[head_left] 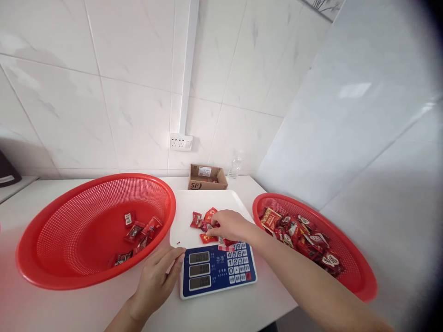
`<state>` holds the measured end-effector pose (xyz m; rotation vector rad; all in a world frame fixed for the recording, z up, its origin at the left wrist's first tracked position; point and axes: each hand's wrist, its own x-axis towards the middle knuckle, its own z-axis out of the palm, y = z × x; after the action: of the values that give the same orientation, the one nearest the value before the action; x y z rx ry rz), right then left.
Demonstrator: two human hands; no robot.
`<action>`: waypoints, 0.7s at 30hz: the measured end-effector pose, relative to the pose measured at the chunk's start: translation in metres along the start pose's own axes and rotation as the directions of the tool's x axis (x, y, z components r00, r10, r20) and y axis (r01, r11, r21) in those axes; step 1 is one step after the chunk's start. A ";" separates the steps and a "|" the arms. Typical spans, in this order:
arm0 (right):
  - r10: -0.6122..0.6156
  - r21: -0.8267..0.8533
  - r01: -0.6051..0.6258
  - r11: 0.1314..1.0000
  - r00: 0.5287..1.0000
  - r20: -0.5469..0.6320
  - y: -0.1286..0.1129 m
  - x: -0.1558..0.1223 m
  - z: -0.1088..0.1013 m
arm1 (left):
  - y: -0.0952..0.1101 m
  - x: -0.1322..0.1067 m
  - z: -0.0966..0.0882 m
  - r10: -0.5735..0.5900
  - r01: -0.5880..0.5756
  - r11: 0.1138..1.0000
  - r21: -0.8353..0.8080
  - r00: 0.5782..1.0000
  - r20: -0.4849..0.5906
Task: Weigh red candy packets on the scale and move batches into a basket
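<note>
A digital scale with a blue keypad panel and a white weighing tray stands on the white table between two red baskets. Several red-wrapped candies lie on the tray. My right hand reaches over the tray's near edge, fingers pinched on candies there. My left hand rests flat on the table beside the scale's left front corner, fingers stretched out and holding nothing.
A large red mesh basket at the left holds a few wrapped candies. A second red basket at the right holds many candies. A small cardboard box and a clear bottle stand by the tiled wall, under a socket.
</note>
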<state>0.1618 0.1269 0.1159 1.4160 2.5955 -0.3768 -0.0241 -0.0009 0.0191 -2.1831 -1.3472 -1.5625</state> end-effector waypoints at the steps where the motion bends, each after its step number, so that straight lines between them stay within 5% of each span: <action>1: -0.001 -0.002 0.001 1.000 1.000 0.003 -0.001 0.000 0.000 | 0.000 0.000 0.000 -0.001 0.001 1.000 -0.002 1.000 0.002; 11: 0.017 0.035 -0.016 0.999 0.999 -0.030 -0.002 0.001 0.000 | -0.001 -0.002 0.001 -0.001 0.001 1.000 0.006 1.000 0.007; 21: 0.255 0.017 -0.255 0.967 0.963 -0.085 0.055 -0.026 -0.018 | 0.000 0.000 0.000 -0.003 0.003 1.000 -0.015 1.000 -0.007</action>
<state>0.2220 0.1397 0.1325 1.7786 2.4326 -0.2922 -0.0238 -0.0012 0.0189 -2.1837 -1.3413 -1.5845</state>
